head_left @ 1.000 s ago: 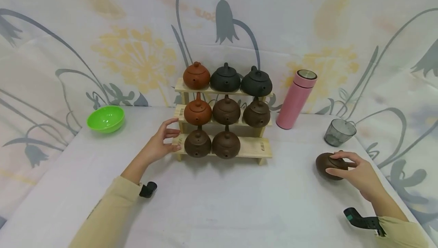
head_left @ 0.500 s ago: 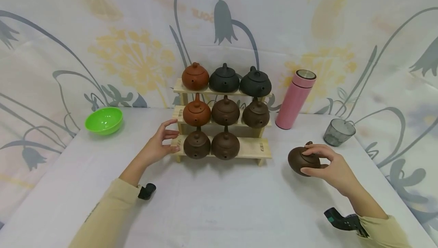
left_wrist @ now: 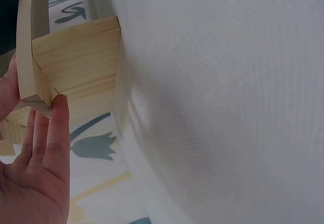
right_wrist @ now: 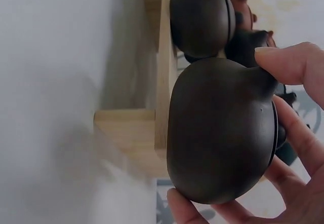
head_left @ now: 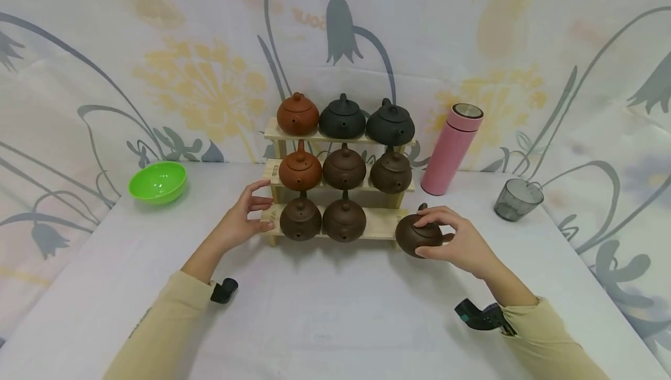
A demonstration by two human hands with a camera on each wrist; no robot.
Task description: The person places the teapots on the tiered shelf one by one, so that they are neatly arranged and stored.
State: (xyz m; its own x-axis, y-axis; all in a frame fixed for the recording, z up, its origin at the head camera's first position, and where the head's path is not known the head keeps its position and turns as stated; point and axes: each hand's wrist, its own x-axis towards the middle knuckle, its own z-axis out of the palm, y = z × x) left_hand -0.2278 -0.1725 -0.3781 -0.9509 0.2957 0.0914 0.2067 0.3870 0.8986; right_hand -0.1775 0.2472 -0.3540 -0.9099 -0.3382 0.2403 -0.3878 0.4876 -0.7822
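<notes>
A dark brown teapot (head_left: pixel 418 235) is gripped by my right hand (head_left: pixel 458 243) at the right end of the bottom tier. In the right wrist view, the teapot (right_wrist: pixel 220 133) overlaps the end of the wooden board, with fingers and thumb around its body and spout. My left hand (head_left: pixel 242 220) holds the left end of the three-tier wooden stand (head_left: pixel 380 222). The left wrist view shows fingertips (left_wrist: pixel 59 105) against the end of its board (left_wrist: pixel 33 72). Two brown teapots, one on the left (head_left: pixel 300 218) and one in the middle (head_left: pixel 344 220), sit on the bottom tier.
Three teapots, one orange (head_left: pixel 297 115) and two black, stand on the top tier. The middle tier bears an orange teapot (head_left: pixel 300 170) and two brown ones. A pink flask (head_left: pixel 452 150) and a grey glass (head_left: pixel 519 199) stand right; a green bowl (head_left: pixel 158 183) is left.
My right hand has carried the brown teapot leftward from near the glass to the stand's right end. The left hand has stayed at the stand's left end.
</notes>
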